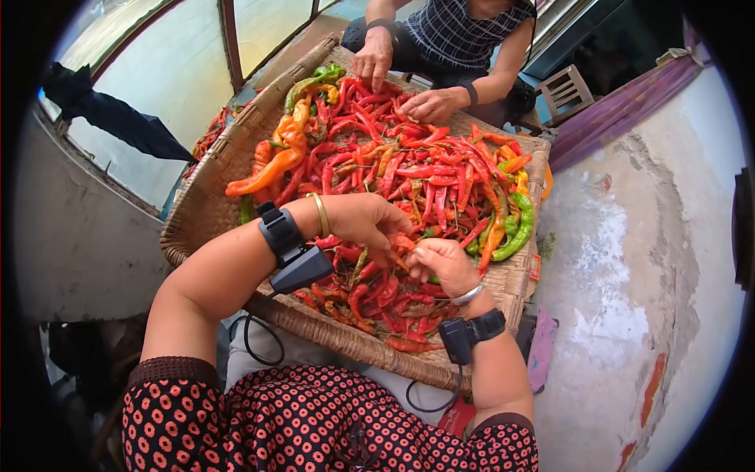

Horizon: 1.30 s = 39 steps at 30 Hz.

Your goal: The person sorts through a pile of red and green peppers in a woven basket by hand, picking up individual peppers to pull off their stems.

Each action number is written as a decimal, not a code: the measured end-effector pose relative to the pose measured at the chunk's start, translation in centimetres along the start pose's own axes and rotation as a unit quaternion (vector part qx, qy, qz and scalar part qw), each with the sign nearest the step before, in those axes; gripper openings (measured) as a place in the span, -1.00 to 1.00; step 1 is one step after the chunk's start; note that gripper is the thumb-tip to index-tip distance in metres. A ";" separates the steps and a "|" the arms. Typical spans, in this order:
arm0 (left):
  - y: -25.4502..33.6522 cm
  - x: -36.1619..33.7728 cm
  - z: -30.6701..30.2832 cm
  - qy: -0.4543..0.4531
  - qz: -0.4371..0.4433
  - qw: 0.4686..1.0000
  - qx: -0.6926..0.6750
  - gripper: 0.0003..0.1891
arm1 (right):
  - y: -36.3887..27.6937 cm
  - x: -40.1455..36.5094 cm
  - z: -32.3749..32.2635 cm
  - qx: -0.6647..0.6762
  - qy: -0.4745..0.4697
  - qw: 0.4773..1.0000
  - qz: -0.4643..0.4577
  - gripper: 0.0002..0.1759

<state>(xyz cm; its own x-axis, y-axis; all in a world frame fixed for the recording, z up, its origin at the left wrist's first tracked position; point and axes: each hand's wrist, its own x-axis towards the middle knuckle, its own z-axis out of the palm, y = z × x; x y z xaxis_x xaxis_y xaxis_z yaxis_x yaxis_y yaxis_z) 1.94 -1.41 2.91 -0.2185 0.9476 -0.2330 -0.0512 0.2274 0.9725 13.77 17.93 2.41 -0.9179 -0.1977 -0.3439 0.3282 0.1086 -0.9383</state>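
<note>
Red chili peppers (440, 169) lie heaped in a wide woven basket (346, 334) in front of me. Over the near part of the heap, my left hand (363, 220) has its fingers curled round an orange-red chili pepper (403, 248). My right hand (447, 266) pinches the same pepper's other end between thumb and fingers. The left fingertips are partly hidden behind the hand. Some peppers under my hands look wrinkled and darker.
Larger orange peppers (285, 157) lie along the basket's left side, and green ones (519, 228) along its right. Across from me, another person's hands (434, 104) work in the heap. A folded dark umbrella (118, 114) hangs at left; a wooden chair (565, 93) stands behind.
</note>
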 end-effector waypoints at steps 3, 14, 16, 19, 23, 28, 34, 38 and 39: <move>-0.3 -0.2 -0.5 -0.041 0.021 0.985 0.168 -0.81 | -0.7 -0.5 -0.7 -0.016 0.010 1.000 0.003 -0.74; 1.2 0.0 -3.1 0.125 0.003 0.987 0.102 -0.66 | 0.1 0.0 -1.7 -0.016 0.124 0.992 -0.004 -0.76; -0.7 1.7 -5.1 0.294 0.248 0.903 0.190 -0.64 | 0.7 0.2 -2.7 -0.394 0.207 0.875 -0.191 -0.82; -1.7 1.9 -5.2 0.395 0.159 0.839 0.339 -0.60 | 1.2 0.4 -3.1 -0.471 0.251 0.827 -0.175 -0.72; -3.9 2.4 -2.8 0.253 0.130 0.865 0.414 -0.72 | 1.8 1.0 -3.0 -0.529 0.256 0.778 -0.221 -0.57; -3.0 2.6 -0.6 0.058 -0.012 0.877 0.477 -0.73 | 2.0 1.3 -2.2 -0.541 0.208 0.800 -0.157 -0.57; -1.0 2.2 0.2 0.152 0.067 0.862 0.479 -0.75 | 0.4 1.1 0.0 -0.547 0.253 0.759 -0.248 -0.76; -0.3 2.0 1.2 0.248 0.283 0.833 0.405 -0.69 | -1.4 -0.2 2.2 -0.424 0.182 0.840 -0.287 -0.89; -0.5 1.9 1.1 0.173 0.282 0.861 0.387 -0.69 | -1.5 -0.6 2.2 -0.392 0.146 0.866 -0.274 -0.90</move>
<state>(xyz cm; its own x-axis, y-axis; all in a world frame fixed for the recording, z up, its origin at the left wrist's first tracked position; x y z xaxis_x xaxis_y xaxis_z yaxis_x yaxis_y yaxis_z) 2.59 0.56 2.01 -0.2803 0.8631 0.4200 0.7929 -0.0384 0.6081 14.33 15.71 4.00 -0.9425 -0.1868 0.2772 -0.3224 0.7273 -0.6058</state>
